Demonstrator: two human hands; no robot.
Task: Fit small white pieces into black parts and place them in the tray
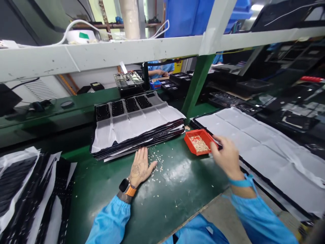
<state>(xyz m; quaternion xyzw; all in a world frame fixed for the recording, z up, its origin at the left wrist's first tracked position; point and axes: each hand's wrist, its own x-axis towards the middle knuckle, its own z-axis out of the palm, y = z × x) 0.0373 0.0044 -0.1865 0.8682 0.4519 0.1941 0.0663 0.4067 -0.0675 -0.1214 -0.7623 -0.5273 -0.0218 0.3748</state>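
My left hand [141, 166] lies flat on the green tabletop, fingers stretched out and thumb apart, with its fingertips at the front edge of a stack of black trays [137, 127] with white sheets. Many small pale bits [158, 161] are scattered on the table beside that thumb. At the right, my right hand [226, 155] grips the near right side of a small red bin [188, 144]. Inside the bin is a layer of pale bits [199, 144] like those on the table. The bin appears slightly tilted; I cannot tell whether it touches the table.
More black trays with white sheets [33, 196] are piled at the left. A long white-covered stack [259, 142] runs along the right. A green post [199, 81] and a white shelf beam [142, 51] stand beyond the table [122, 203]. A co-worker's hands [162, 72] show at the back.
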